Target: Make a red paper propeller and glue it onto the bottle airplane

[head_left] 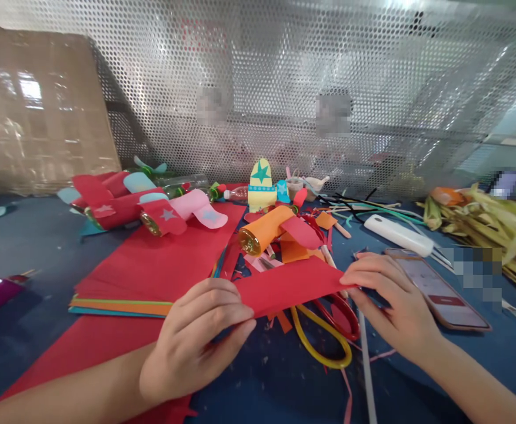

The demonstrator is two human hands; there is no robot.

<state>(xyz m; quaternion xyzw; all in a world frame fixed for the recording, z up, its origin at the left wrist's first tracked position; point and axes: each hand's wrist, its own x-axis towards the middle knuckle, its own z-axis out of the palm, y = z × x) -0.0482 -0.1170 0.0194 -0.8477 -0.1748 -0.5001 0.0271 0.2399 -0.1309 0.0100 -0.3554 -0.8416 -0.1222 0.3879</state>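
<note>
A red paper strip (290,285) stretches between my two hands above the table. My left hand (205,333) pinches its left end between thumb and fingers. At the other end, my right hand (390,303) grips the strip by its edge. Below the paper lie scissors with one yellow handle loop (322,353) and one red loop, their blades partly hidden. Just behind the strip rests an orange paper-wrapped bottle (264,231) with red paper pieces on it. A stack of coloured paper (152,259), red on top, lies to the left.
Several red and pink paper-wrapped bottles (120,209) lie at the back left. A yellow paper shape with a green star (260,182) stands behind. On the right are a phone (443,291), a white-handled tool (399,234) and corn husks (500,229). Cardboard (41,112) leans against a perforated metal panel (275,76).
</note>
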